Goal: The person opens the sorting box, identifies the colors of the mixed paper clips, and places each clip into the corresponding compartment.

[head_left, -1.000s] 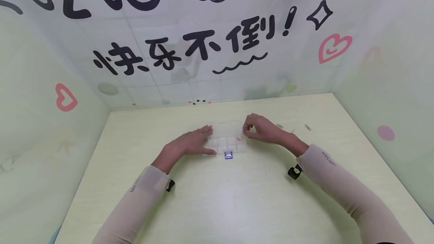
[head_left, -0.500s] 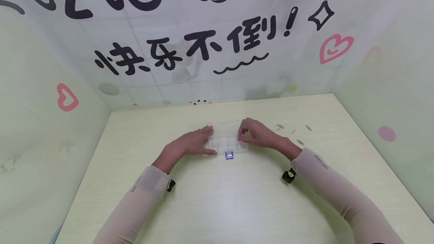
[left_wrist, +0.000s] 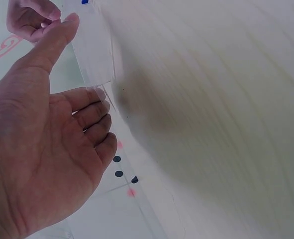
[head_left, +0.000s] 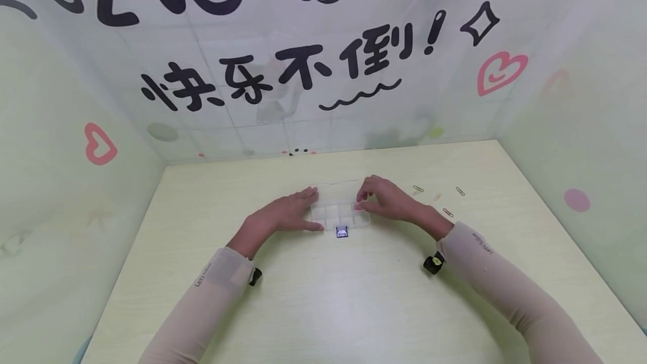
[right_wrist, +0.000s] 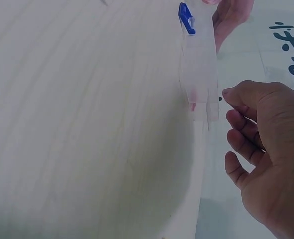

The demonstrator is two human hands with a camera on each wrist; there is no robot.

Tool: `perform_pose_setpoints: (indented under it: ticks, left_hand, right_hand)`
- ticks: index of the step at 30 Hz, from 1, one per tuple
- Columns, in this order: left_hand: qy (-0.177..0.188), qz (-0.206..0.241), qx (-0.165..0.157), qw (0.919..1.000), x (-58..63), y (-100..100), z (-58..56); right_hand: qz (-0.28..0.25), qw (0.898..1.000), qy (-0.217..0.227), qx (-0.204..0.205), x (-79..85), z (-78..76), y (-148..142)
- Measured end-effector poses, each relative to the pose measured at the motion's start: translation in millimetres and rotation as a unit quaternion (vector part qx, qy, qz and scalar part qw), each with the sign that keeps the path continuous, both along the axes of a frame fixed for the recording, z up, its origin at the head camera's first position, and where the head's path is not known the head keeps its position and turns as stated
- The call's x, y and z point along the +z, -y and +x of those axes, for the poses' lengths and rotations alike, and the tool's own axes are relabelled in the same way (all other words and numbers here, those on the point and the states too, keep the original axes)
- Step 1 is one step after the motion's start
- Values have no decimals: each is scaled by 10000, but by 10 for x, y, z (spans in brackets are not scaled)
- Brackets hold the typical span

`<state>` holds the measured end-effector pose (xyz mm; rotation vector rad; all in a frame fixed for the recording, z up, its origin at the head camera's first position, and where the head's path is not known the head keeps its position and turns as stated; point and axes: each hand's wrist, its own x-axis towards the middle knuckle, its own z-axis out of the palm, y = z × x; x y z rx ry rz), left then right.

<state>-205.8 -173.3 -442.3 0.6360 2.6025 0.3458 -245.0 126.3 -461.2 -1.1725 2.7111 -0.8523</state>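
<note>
A clear plastic compartment box (head_left: 331, 212) lies on the table with its lid (head_left: 336, 191) raised or folded back on the far side. A blue latch (head_left: 342, 232) marks its near edge. My left hand (head_left: 290, 212) rests at the box's left side, thumb at the near edge and fingers by the lid. Over the right-hand compartments is my right hand (head_left: 384, 198), thumb and index tips close together; I cannot tell whether something thin is between them. A small pink piece (right_wrist: 193, 106) shows through the box wall in the right wrist view, below those fingertips.
Several paper clips (head_left: 447, 212) lie scattered on the table (head_left: 323, 296) to the right of the box, beyond the right wrist. A printed white curtain (head_left: 273, 122) stands behind the table, and similar sheets close off both sides.
My right hand has moved left from beside the box to over its right compartments, uncovering a paper clip near the wrist, then shifted slightly. The left hand stays in place.
</note>
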Motion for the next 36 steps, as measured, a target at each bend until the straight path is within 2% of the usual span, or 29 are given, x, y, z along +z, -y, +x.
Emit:
perform_pose_setpoints:
  ticks: [16,36]
  left_hand:
    - [10,-2,54,10000,-24,5,2]
    - [22,-16,18,10000,-30,3,-9]
  right_hand:
    - [-44,9999,-83,-86,70,22,-380]
    - [449,9990,72,-10,130,-24,-956]
